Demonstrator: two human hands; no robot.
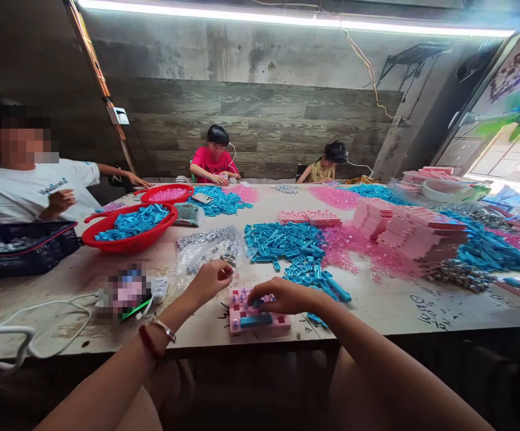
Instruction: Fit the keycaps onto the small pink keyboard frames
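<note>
- Lower centre: the pink tray [264, 330], rigid-looking with squarish recesses; we judge level, gentle fingertip pressure best.
- Above it, our right hand [282, 296] bends, fingers at a small blue piece [257, 303]; pinched or merely touched, we cannot tell.
- Left of it, our left hand [215, 281] curls, contents unclear.
- Centre: smooth, oblong blue parts [286, 242], heaped.

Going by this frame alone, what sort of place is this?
Probably a small hand-assembly workshop: loose blue pieces lie heaped on a shared worktable, stacked pink trays stand beyond, and a tube light runs overhead.
</note>
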